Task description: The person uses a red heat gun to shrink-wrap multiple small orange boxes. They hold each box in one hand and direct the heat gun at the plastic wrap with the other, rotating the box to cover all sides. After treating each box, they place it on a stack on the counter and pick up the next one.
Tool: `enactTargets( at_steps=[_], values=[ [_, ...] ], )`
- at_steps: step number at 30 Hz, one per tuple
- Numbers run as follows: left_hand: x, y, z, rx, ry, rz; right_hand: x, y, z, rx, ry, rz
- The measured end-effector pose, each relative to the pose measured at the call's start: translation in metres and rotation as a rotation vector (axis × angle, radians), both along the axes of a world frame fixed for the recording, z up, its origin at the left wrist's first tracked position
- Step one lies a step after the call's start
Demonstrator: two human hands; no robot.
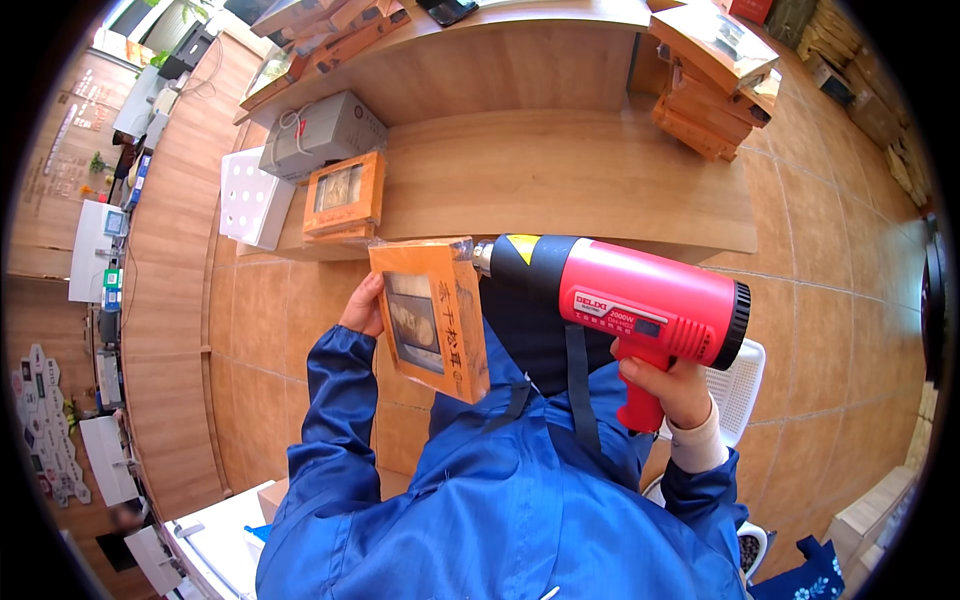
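Observation:
My left hand [362, 306] holds an orange box with a clear window [432, 318], wrapped in plastic film, upright in front of my chest. My right hand [668, 385] grips the handle of a red and black heat gun [628, 296]. The gun's metal nozzle [484, 257] points left and sits right at the box's upper right corner. Blue jacket sleeves cover both forearms.
A wooden table [560, 180] lies ahead with another orange window box [344, 195], a white box [253, 197] and a grey box [322, 132] at its left end. Stacked orange boxes [715, 85] stand at the right. A white perforated basket [738, 385] sits behind my right hand.

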State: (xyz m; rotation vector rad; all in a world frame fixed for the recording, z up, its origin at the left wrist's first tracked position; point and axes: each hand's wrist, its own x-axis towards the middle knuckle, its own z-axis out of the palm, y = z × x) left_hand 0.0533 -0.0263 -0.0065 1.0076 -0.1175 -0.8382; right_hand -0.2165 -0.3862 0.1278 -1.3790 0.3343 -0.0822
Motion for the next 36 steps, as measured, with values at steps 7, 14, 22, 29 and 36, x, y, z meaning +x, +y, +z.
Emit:
enactTargets(
  at_steps=[7, 14, 22, 29, 36],
  values=[
    [0.017, 0.006, -0.003, -0.085, 0.195, 0.171, -0.019, 0.004, -0.006, 0.033, 0.108, 0.047],
    [0.026, 0.013, -0.004, -0.218, 0.194, 0.164, -0.04, 0.008, -0.016, -0.001, 0.175, 0.142],
    [0.022, 0.011, -0.004, -0.245, 0.224, 0.15, -0.036, 0.01, -0.016, 0.035, 0.163, 0.146],
    [0.017, 0.01, -0.002, -0.177, 0.213, 0.132, -0.02, 0.014, -0.005, 0.048, 0.139, 0.098],
    [0.002, -0.02, 0.025, 0.074, 0.227, 0.128, -0.001, 0.004, -0.011, -0.103, 0.1, -0.02]
  ],
)
